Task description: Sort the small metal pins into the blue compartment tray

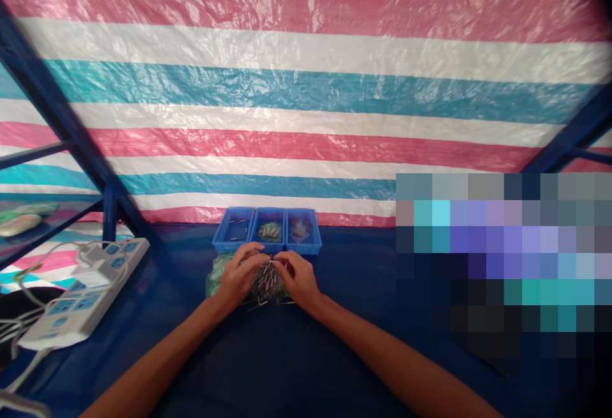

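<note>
My left hand (241,273) and my right hand (299,276) meet fingertip to fingertip, each closed in a pinch. Whatever small piece lies between them is too little to make out. Just beneath is a pile of thin, silvery metal pieces (268,281), partly covered by the fingers. A green plastic bag (216,274) lies left of the pile, against my left hand. Behind the hands, three blue trays stand side by side: the left tray (218,239) holds a few thin rods, the middle tray (270,214) some small metal pieces, the right tray (313,239) small clear items.
White power strips (115,284) with plugs and cables lie on the left of the dark blue table (268,367). A striped plastic sheet (306,93) hangs behind, between blue metal posts (109,208). On the right, a blurred-out patch (507,265) hides what is there.
</note>
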The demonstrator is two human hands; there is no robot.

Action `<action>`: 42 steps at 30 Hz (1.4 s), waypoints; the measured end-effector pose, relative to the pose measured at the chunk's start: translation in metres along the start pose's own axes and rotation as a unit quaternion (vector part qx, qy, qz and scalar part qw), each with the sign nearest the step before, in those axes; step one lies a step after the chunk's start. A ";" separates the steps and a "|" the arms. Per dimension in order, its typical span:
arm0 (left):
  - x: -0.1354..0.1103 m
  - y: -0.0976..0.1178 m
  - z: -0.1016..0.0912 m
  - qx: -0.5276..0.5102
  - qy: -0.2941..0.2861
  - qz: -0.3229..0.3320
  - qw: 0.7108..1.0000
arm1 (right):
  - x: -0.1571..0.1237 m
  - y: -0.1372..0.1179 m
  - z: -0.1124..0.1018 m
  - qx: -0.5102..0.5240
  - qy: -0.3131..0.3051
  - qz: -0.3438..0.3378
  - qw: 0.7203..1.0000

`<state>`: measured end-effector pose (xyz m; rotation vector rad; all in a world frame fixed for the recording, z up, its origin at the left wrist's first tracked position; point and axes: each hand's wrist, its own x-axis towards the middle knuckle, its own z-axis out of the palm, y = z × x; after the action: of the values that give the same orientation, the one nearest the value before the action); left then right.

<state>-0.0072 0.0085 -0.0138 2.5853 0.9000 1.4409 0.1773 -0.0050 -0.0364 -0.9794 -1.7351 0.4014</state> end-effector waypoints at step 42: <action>0.008 0.004 -0.004 0.021 -0.029 -0.057 0.998 | -0.002 0.003 0.000 0.051 0.028 0.045 0.997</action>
<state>-0.0051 0.0078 -0.0042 2.5446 1.0615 1.3254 0.1783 -0.0052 -0.0399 -0.9883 -1.6077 0.5109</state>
